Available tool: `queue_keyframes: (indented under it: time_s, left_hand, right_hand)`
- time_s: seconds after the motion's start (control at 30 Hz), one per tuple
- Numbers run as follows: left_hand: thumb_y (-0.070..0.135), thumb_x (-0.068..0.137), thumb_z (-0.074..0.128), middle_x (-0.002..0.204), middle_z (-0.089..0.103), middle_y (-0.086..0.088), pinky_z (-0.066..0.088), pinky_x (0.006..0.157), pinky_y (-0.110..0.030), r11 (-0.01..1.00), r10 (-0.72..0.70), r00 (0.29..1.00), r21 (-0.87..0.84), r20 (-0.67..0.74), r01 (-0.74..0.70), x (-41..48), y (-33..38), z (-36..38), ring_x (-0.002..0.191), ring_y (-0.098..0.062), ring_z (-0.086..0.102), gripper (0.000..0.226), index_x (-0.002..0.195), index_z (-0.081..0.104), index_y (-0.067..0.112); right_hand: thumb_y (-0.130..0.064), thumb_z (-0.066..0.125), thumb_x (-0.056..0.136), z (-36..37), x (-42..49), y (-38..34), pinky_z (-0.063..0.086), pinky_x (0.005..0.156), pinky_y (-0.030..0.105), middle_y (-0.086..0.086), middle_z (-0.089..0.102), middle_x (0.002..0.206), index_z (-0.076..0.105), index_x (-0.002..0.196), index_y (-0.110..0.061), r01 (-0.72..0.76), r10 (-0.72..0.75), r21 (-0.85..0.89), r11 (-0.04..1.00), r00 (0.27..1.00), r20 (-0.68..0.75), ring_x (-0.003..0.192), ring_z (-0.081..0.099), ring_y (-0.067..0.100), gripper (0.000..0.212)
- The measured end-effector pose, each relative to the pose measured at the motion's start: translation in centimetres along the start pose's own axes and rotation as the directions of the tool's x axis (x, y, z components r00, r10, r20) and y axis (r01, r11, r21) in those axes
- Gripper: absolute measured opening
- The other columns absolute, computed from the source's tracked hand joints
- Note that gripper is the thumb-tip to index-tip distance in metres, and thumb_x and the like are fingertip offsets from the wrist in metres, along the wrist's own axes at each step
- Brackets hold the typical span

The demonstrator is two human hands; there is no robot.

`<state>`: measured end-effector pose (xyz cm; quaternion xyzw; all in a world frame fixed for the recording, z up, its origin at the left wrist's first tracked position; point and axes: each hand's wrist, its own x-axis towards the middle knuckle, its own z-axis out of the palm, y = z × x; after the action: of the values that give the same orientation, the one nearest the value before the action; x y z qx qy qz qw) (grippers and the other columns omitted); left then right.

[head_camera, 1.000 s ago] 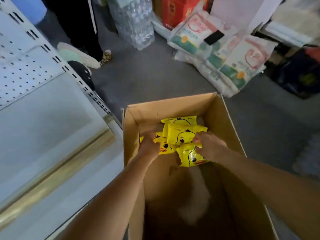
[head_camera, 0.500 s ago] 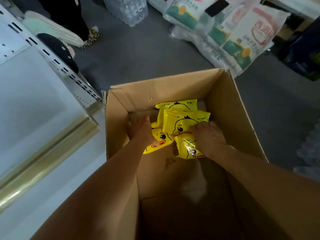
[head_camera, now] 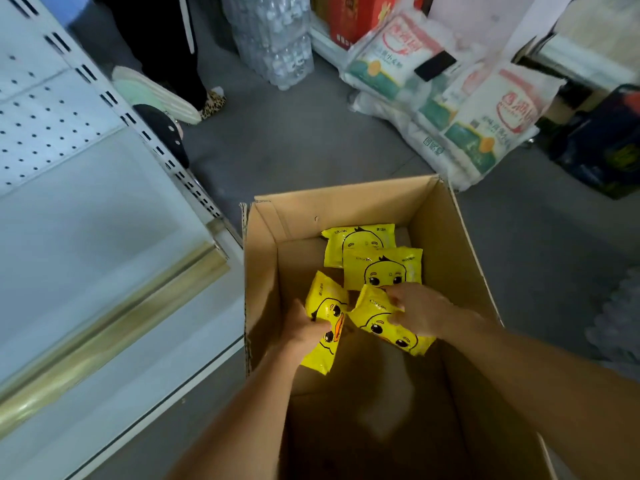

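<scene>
An open cardboard box (head_camera: 460, 244) stands on the floor with several yellow duck-face packets inside. My left hand (head_camera: 304, 329) grips one yellow packet (head_camera: 325, 341) by its left side and holds it tilted. My right hand (head_camera: 420, 308) pinches a second yellow packet (head_camera: 388, 329) at its upper edge. Two more packets lie flat at the box's far end, one (head_camera: 358, 242) partly under the other (head_camera: 382, 268).
A white shelf unit (head_camera: 86, 237) with a gold front rail (head_camera: 104, 334) stands left of the box. Another person's legs (head_camera: 166, 46) are at the far left. Wrapped water bottles (head_camera: 273, 39) and white rice sacks (head_camera: 485, 112) lie on the grey floor behind.
Both hands have closed on a packet each and drawn them toward me, away from the two packets at the far end. The camera tilted up again.
</scene>
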<state>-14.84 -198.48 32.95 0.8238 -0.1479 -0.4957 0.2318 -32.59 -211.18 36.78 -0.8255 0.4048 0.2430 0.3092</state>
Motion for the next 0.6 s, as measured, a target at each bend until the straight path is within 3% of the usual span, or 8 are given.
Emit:
queue_keyframes:
  time_s: [0.07, 0.17, 0.23, 0.3, 0.4, 0.47, 0.53, 0.6]
  left_hand:
    - [0.004, 0.082, 0.074, 0.102, 0.061, -0.008, 0.046, 0.071, -0.028, 0.995, 0.019, 1.000, -0.099, -0.003, -0.019, -2.1, 0.4, -1.4, 0.087, -0.020, 0.058, 0.040, 0.113, 0.049, 0.009]
    - [0.014, 0.084, 0.075, 0.123, 0.063, -0.007, 0.047, 0.085, -0.030, 0.980, 0.061, 0.997, -0.193, 0.044, -0.051, -4.8, 1.4, -3.3, 0.103, -0.020, 0.061, 0.051, 0.130, 0.054, 0.008]
    - [0.017, 0.088, 0.072, 0.112, 0.071, -0.004, 0.049, 0.080, -0.028, 0.968, 0.141, 0.989, -0.218, 0.052, -0.127, -6.9, 2.8, -4.7, 0.091, -0.014, 0.064, 0.036, 0.123, 0.063, 0.012]
    - [0.021, 0.093, 0.066, 0.108, 0.071, 0.002, 0.049, 0.088, -0.031, 0.931, 0.217, 0.975, -0.311, 0.041, -0.194, -9.2, 4.4, -5.8, 0.093, -0.014, 0.064, 0.027, 0.119, 0.066, 0.018]
    - [0.050, 0.095, 0.056, 0.147, 0.043, 0.012, 0.028, 0.110, -0.037, 0.852, 0.315, 0.949, -0.432, -0.030, -0.296, -12.2, 6.4, -7.5, 0.133, -0.015, 0.042, 0.058, 0.148, 0.037, 0.035]
    - [0.069, 0.083, 0.057, 0.156, 0.031, 0.021, 0.023, 0.114, -0.040, 0.770, 0.434, 0.900, -0.505, -0.036, -0.391, -13.9, 7.2, -8.8, 0.142, -0.008, 0.033, 0.075, 0.148, 0.022, 0.054]
    - [0.065, 0.072, 0.070, 0.141, 0.056, 0.008, 0.037, 0.111, -0.045, 0.740, 0.454, 0.891, -0.555, -0.004, -0.380, -15.5, 7.8, -10.2, 0.128, -0.014, 0.055, 0.077, 0.141, 0.043, 0.045]
    - [0.053, 0.070, 0.077, 0.120, 0.071, -0.007, 0.048, 0.100, -0.055, 0.720, 0.419, 0.908, -0.618, 0.024, -0.316, -17.1, 8.4, -11.4, 0.109, -0.027, 0.068, 0.071, 0.132, 0.059, 0.024]
  right_hand:
    - [-0.032, 0.068, 0.087, -1.9, -1.2, -0.7, 0.040, 0.067, 0.029, -0.004, 0.047, 0.083, 0.040, 0.073, -0.023, 0.005, -0.006, 0.098, 0.995, 1.000, 0.016, 0.081, 0.051, 0.018, 0.032]
    - [-0.032, 0.071, 0.084, -5.4, -3.6, -2.4, 0.034, 0.064, 0.031, 0.004, 0.046, 0.082, 0.042, 0.073, -0.016, 0.047, -0.054, 0.170, 0.984, 0.998, 0.038, 0.072, 0.042, 0.017, 0.035]
    - [-0.032, 0.073, 0.084, -7.5, -5.1, -3.5, 0.030, 0.063, 0.031, 0.004, 0.042, 0.076, 0.043, 0.073, -0.014, 0.086, -0.104, 0.218, 0.972, 0.992, 0.070, 0.069, 0.037, 0.016, 0.036]
    - [-0.032, 0.074, 0.082, -9.3, -6.6, -4.7, 0.027, 0.064, 0.032, 0.001, 0.038, 0.072, 0.040, 0.068, -0.016, 0.141, -0.170, 0.264, 0.954, 0.982, 0.088, 0.067, 0.035, 0.015, 0.040]
    - [-0.047, 0.076, 0.071, -11.6, -8.2, -6.5, 0.031, 0.069, 0.034, 0.003, 0.042, 0.074, 0.047, 0.071, -0.014, 0.152, -0.190, 0.325, 0.933, 0.978, 0.088, 0.072, 0.040, 0.018, 0.044]
    - [-0.049, 0.075, 0.071, -13.2, -9.3, -8.0, 0.032, 0.066, 0.034, 0.005, 0.041, 0.072, 0.045, 0.069, -0.017, 0.173, -0.211, 0.348, 0.921, 0.975, 0.073, 0.070, 0.040, 0.017, 0.044]
    - [-0.055, 0.074, 0.070, -14.9, -10.4, -10.1, 0.035, 0.066, 0.033, 0.011, 0.048, 0.073, 0.050, 0.074, -0.014, 0.206, -0.239, 0.369, 0.906, 0.970, 0.047, 0.069, 0.045, 0.015, 0.048]
    - [-0.059, 0.070, 0.073, -16.4, -11.8, -12.4, 0.035, 0.062, 0.030, 0.000, 0.048, 0.067, 0.050, 0.074, -0.017, 0.247, -0.258, 0.396, 0.885, 0.966, -0.025, 0.062, 0.045, 0.010, 0.046]
